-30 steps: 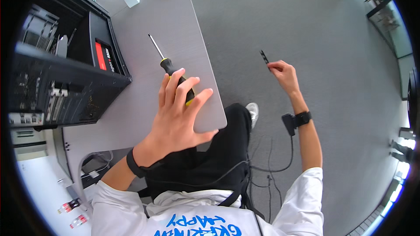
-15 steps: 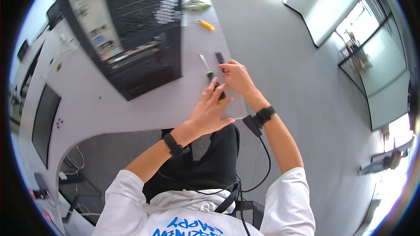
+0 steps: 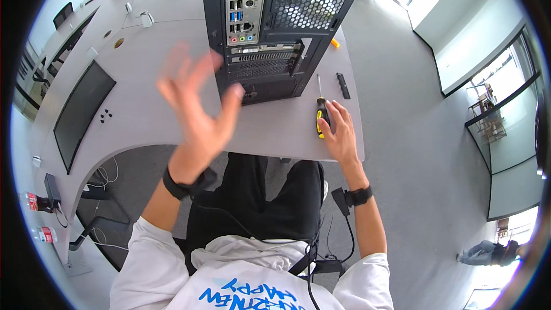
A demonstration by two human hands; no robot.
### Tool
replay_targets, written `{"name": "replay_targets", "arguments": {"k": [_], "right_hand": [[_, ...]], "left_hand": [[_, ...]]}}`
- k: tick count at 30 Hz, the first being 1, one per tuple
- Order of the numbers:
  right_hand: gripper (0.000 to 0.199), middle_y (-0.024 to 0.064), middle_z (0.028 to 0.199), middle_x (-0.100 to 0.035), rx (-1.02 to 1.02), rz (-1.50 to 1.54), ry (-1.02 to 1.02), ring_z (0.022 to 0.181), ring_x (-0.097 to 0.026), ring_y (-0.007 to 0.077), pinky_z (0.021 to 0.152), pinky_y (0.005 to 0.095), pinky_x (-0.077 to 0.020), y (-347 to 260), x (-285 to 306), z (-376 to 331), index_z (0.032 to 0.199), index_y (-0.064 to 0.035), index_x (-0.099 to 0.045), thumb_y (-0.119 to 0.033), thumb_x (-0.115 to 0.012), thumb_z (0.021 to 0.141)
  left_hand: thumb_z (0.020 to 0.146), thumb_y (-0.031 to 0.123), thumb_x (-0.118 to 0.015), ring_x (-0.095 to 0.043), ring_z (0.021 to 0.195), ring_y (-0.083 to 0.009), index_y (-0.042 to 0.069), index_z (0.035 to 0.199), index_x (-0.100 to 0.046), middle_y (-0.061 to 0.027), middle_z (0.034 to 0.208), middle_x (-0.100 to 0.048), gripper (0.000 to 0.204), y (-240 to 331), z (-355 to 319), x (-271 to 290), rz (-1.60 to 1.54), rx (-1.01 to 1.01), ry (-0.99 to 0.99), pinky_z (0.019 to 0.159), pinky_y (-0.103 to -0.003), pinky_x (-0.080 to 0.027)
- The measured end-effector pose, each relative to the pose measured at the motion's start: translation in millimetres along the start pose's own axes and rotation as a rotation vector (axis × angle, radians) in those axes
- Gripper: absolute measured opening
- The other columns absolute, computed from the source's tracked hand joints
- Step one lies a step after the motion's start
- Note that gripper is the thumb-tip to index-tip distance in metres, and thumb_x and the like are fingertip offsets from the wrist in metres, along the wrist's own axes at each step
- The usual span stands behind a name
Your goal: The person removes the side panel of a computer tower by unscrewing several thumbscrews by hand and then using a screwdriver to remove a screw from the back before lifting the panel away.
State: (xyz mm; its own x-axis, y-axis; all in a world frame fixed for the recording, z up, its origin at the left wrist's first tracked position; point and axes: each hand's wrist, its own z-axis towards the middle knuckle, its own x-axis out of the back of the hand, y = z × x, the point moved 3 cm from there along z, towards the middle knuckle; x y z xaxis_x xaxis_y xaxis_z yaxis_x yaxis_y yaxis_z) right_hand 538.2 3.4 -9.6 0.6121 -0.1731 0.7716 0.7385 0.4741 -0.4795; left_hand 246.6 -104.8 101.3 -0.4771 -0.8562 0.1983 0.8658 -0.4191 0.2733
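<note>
My left hand (image 3: pixel 198 100) is raised over the desk just left of the computer tower (image 3: pixel 244 72), its fingers spread and smeared by motion, holding nothing. The tower's back, with its ports and a honeycomb vent, faces me. My right hand (image 3: pixel 342 135) rests at the desk's right end, its fingers stretched out beside and partly against the handle of a black-and-yellow screwdriver (image 3: pixel 321 119). That screwdriver lies on the desk, its metal shaft pointing away from me. Beyond the fingertips is a narrow black strip-shaped piece (image 3: pixel 343 86), whose kind I cannot make out.
An orange handle (image 3: pixel 335 42) shows partly behind the tower. On the left, a dark monitor (image 3: pixel 83 116) and several small black bits (image 3: pixel 105 116) are on the curved desk (image 3: pixel 155 120). Bottles (image 3: pixel 44 234) stand at far left. A person (image 3: pixel 491 252) is at far right.
My left hand has lifted off the screwdriver and swung left toward the tower. The right hand has let go of the black strip and come to the screwdriver handle. The view has shifted.
</note>
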Motion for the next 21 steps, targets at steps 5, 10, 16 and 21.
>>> {"name": "replay_targets", "arguments": {"k": [5, 10, 16, 21], "right_hand": [[0.054, 0.0178, 0.135, -0.056, 0.050, -0.049, -0.007, 0.126, -0.050, 0.0356, 0.108, 0.0438, -0.0378, -6, -9, -1, 0.132, -0.0010, -0.057, -0.034, -0.064, 0.090], [0.044, 0.0156, 0.128, -0.060, 0.171, -0.053, 0.045, 0.120, -0.054, 0.0340, 0.104, 0.0434, -0.0407, -13, -8, -6, 0.130, -0.0031, -0.059, -0.023, -0.060, 0.091], [0.042, 0.0135, 0.120, -0.064, 0.256, -0.149, 0.067, 0.114, -0.057, 0.0329, 0.101, 0.0436, -0.0429, -32, -4, -10, 0.130, -0.0061, -0.059, -0.010, -0.061, 0.088], [0.046, 0.0135, 0.118, -0.062, 0.204, -0.012, 0.029, 0.109, -0.057, 0.0330, 0.096, 0.0426, -0.0467, -15, -3, -10, 0.131, -0.0083, -0.059, -0.001, -0.061, 0.086]], "left_hand": [[0.091, 0.019, -0.069, -0.034, 0.139, -0.0353, -0.001, 0.147, -0.033, -0.0225, 0.146, -0.040, 0.069, -57, 28, -17, -0.160, 0.156, -0.001, 0.112, -0.044, -0.032], [0.098, 0.024, -0.058, -0.048, 0.131, -0.0339, -0.001, 0.153, -0.023, -0.0247, 0.146, -0.044, 0.070, -70, 11, -53, -0.359, 0.319, -0.133, 0.108, -0.039, -0.038], [0.099, 0.028, -0.055, -0.058, 0.122, -0.0366, -0.002, 0.152, -0.024, -0.0256, 0.142, -0.049, 0.069, -73, 11, -52, -0.262, 0.268, -0.129, 0.099, -0.038, -0.047], [0.099, 0.030, -0.054, -0.060, 0.117, -0.0405, -0.003, 0.151, -0.026, -0.0258, 0.142, -0.050, 0.068, -77, 11, -55, -0.182, 0.211, -0.108, 0.095, -0.041, -0.050]]}}
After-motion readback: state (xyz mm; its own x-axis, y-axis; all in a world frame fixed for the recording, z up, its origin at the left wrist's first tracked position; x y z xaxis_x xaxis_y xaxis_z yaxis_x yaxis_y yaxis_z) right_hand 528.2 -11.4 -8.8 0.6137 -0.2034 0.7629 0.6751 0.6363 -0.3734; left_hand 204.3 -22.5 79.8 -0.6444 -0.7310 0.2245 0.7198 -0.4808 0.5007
